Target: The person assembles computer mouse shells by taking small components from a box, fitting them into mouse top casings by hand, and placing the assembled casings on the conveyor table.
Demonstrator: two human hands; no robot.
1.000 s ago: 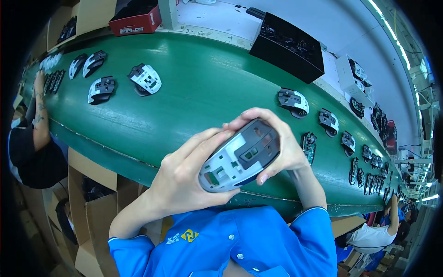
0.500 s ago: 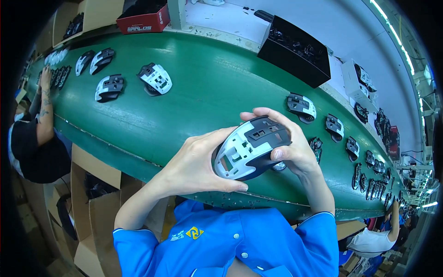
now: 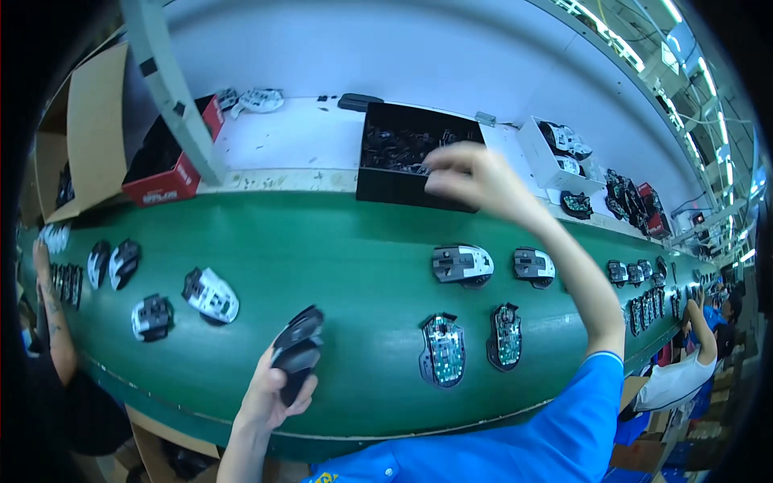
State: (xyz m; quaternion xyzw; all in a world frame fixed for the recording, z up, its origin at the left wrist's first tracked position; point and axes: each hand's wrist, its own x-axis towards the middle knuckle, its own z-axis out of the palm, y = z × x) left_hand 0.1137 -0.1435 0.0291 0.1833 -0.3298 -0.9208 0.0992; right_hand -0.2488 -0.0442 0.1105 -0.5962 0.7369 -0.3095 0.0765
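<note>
My left hand [image 3: 266,394] grips a computer mouse shell [image 3: 301,346] above the green table, its dark side facing me. Away from it, my right hand [image 3: 475,179] reaches over the front of a black box [image 3: 411,189] full of small dark parts. Motion smears its fingers, so whether they hold a part is unclear. Two grey-and-white mouse shells [image 3: 464,266] [image 3: 534,266] lie below my right forearm. Nearer me are two open mouse bases with green circuit boards [image 3: 443,351] [image 3: 506,338].
Several mouse shells [image 3: 211,296] lie left on the green table [image 3: 338,241]. Behind stand a red box [image 3: 165,181], a cardboard box [image 3: 93,129] and a white box [image 3: 555,165] holding shells. A post [image 3: 173,97] rises at the shelf edge. Co-workers' arms [image 3: 56,322] [image 3: 704,330] reach in from both sides.
My right hand has let go of the mouse shell and moved up to the black box. My left hand has carried the shell left and turned it. The view has tilted up toward the shelf.
</note>
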